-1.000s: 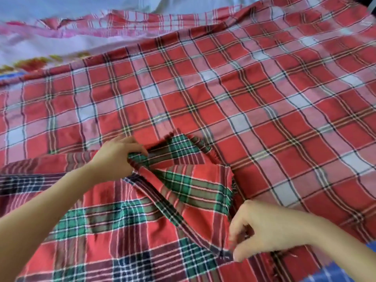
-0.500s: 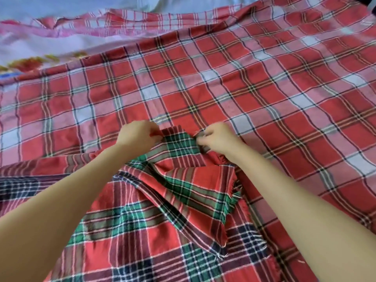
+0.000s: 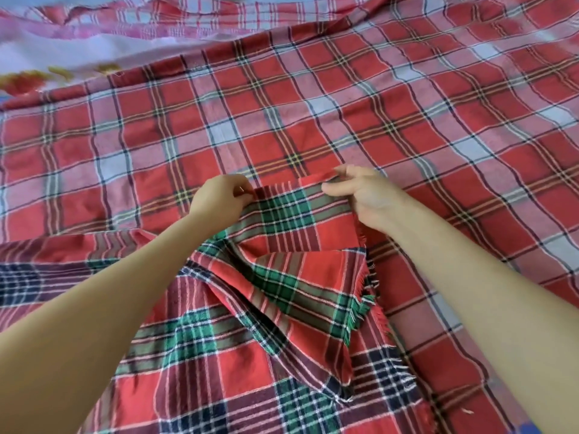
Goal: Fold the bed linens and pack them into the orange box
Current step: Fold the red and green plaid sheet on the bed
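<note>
First, nearest the camera, we see the left forearm (image 3: 94, 308) and the right forearm (image 3: 470, 292) reaching forward from the lower corners, one on either side of the green-checked cloth (image 3: 194, 339), our landmark throughout. This cloth, a red plaid crossed with green and dark blue bands, lies in rumpled layers between the forearms and runs under the left forearm towards the left edge of view. Its upper layer is turned back on itself, so that a fringed edge (image 3: 365, 296) runs down the cloth's right side, just inside the right forearm, with a frayed corner (image 3: 343, 396) nearer to us. At the far edge of the green-checked cloth we find both hands. The left hand (image 3: 219, 202) pinches the far-left corner of that edge, thumb and fingers curled tightly onto the fabric. The right hand (image 3: 366, 198) grips the far-right corner, thumb and fingers closed on a small rolled lip of cloth. Between the two hands the edge is drawn fairly straight, and a green check sits just on the near side of it. Beyond and beneath the green-checked cloth we see a paler red plaid sheet (image 3: 376, 114), spread wide with soft wrinkles; it extends past the cloth on its far side and its right side. Farther still, past the far-left border of that sheet, lies a pale printed sheet (image 3: 62, 54) with pink and reddish-yellow motifs, too blurred for us to read the pattern.
</note>
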